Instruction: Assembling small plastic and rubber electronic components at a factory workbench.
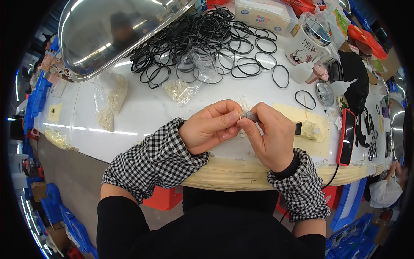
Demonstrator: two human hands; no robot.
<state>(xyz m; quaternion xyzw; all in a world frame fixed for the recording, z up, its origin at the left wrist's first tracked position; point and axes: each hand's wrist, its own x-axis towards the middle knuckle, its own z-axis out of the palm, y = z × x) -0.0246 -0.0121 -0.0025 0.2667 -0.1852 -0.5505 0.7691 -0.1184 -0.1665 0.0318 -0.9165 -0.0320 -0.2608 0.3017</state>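
On the white desk (142,108), near its front edge, the left hand (211,127) and right hand (269,138) pinch one small grey-and-white part (246,115) together between fingertips, mid-assembly, while the big heap of loose black rubber rings (207,41) lies untouched towards the far edge.

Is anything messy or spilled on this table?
Nothing looks broken. The black rubber rings sprawl in a loose tangled heap, with a few strays lying apart near the phone. Small white bits lie scattered just beyond the left hand and right hand, which pinch a tiny part together.
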